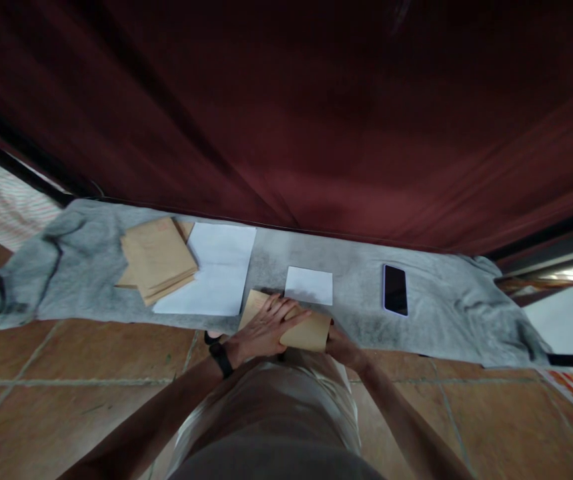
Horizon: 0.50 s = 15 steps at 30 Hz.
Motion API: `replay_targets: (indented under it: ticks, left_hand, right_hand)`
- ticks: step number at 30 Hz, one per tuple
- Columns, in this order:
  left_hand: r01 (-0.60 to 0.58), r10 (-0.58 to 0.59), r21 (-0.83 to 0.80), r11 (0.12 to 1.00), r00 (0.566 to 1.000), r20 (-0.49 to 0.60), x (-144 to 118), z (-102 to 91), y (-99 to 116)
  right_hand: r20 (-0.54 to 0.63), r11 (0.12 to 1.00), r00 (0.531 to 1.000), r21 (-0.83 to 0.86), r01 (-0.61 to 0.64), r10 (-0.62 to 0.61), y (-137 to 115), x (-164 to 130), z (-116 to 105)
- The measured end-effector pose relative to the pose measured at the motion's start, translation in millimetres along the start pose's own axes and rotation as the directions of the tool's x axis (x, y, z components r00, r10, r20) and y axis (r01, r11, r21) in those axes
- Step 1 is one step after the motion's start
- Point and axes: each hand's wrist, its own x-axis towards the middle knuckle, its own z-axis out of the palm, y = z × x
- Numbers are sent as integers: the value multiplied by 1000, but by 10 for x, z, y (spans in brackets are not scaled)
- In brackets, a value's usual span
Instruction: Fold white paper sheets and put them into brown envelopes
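At left, a stack of brown envelopes (162, 257) is lying partly over white sheets (221, 267) on the grey cloth (354, 263). Your left hand (266, 331) is lying across the brown envelope (311, 331) at the cloth's near edge, fingers extended rather than pinching. Beyond it, a small white sheet (309, 283) is lying. Your right hand (340, 345) is gripping the envelope's right end; a phone (395, 290) is resting farther right. You appear to be smoothing the envelope; the next move is probably calling for steady right-hand support.
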Motion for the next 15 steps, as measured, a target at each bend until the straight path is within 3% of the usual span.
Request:
replay_targets:
  ticks: [3,5,10,12,15]
  left_hand:
    - [23,-23,-1,1000,999,-22,9,28,11]
    - [19,-19,4,1000,999,-27,22,38,33]
    - [-6,6,34,999,1000,-22,52,21,91]
    - [-12,12,38,999,1000,-18,55,8,102]
    - [-28,29,56,998,1000,-4,49,6,116]
  right_hand:
    - [-79,1000,997,17,-15,16,-66,-22,-40]
    - [-113,988,991,140,-58,74,-153,-56,-36]
    - [39,871,981,454,-185,188,-364,-145,0]
    - [73,869,981,455,-194,180,-377,-158,-14]
    - [101,944,983,281,-175,152,-307,-142,-63]
